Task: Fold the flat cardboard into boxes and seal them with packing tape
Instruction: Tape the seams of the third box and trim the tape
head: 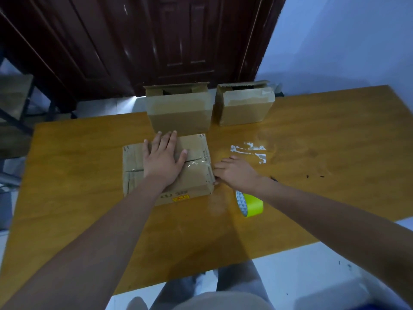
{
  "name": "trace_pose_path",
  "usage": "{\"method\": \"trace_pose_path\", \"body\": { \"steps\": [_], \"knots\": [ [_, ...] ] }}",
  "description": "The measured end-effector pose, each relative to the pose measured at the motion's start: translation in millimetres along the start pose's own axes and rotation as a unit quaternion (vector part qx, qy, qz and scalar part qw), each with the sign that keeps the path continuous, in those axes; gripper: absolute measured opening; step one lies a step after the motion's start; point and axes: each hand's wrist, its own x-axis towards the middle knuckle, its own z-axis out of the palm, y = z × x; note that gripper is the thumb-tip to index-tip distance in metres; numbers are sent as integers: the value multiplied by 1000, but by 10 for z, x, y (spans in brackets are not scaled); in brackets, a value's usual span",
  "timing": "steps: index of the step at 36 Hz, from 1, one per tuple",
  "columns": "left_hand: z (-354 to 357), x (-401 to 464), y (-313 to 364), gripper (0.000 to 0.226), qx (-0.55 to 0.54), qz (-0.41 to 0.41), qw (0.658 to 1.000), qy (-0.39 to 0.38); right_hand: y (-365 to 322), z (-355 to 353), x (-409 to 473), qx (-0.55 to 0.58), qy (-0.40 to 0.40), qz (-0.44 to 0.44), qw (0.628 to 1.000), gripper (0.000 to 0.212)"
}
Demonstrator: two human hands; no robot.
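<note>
Yellow tape roll under right wrist, both grips released on box, two boxes behind

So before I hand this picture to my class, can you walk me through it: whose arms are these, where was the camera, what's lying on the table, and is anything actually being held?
There is no machine here. The arms belong to a person, and the single picture comes from a camera worn on their head, looking forward and down.

On the wooden table lies a closed cardboard box with clear tape over its seam. The left hand presses flat on its top. The right hand touches the box's right edge; its fingertips are hidden, so I cannot tell whether it pinches the tape.

Farther back stand two more boxes, open at the top. A yellow tape roll stands on edge under the right forearm, and scraps of clear tape stick to the table.
</note>
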Motion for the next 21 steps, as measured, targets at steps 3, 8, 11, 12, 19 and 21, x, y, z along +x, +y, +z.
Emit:
{"method": "trace_pose_path", "body": {
  "steps": [3,8,11,12,19,21],
  "knots": [
    [7,2,-8,65,0,2,1000,1,-2,-20,0,5,-10,0,1000,30],
    [12,2,-7,66,-3,4,1000,4,3,41,-47,-26,8,-5,1000,25],
    [12,2,-11,66,-1,3,1000,5,-7,92,-75,-56,12,4,998,17],
    [10,3,-11,66,0,3,1000,5,-2,114,-80,-60,18,11,998,21],
    [8,-1,0,66,5,2,1000,1,40,49,-14,-69,3,-2,998,34],
    [6,0,1,66,4,0,1000,0,77,-67,89,-69,-27,-11,997,39]
  ]
}}
